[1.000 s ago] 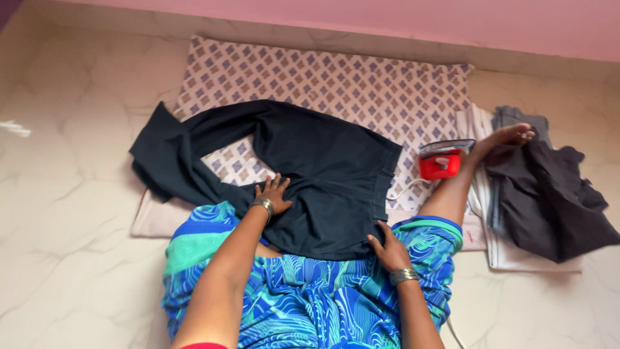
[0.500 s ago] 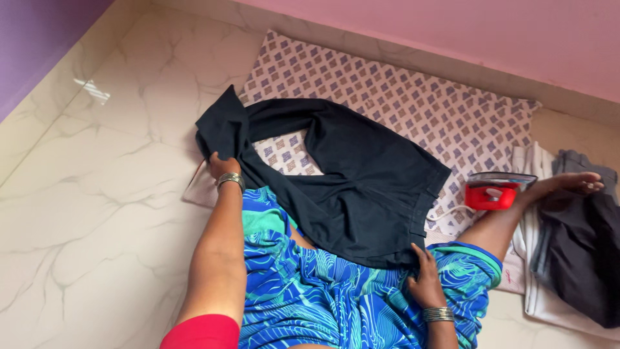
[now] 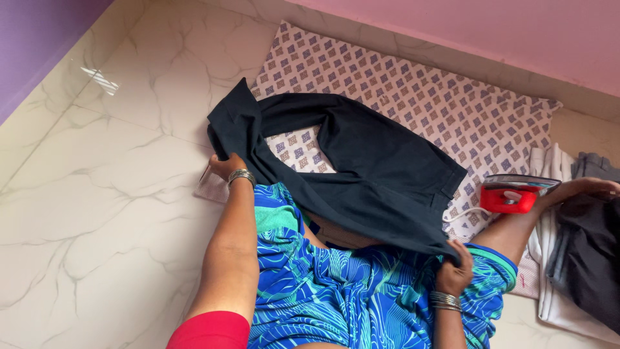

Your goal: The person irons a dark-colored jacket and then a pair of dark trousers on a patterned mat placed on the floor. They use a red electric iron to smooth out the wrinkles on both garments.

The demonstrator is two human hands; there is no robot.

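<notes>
The dark trousers (image 3: 361, 168) lay on the patterned mat (image 3: 439, 110). The left hand (image 3: 226, 165) and the right hand (image 3: 455, 271) gripped their edges; the fingertips were hidden in the cloth.

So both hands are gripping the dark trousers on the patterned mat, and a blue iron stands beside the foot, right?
Not quite: the iron is red, not blue, as the head view shows. The left hand and right hand do grip the dark trousers on the patterned mat.

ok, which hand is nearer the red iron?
Right. The right hand grips the dark trousers at the waist end, just below-left of the red iron; the left hand holds the far leg end.
</notes>
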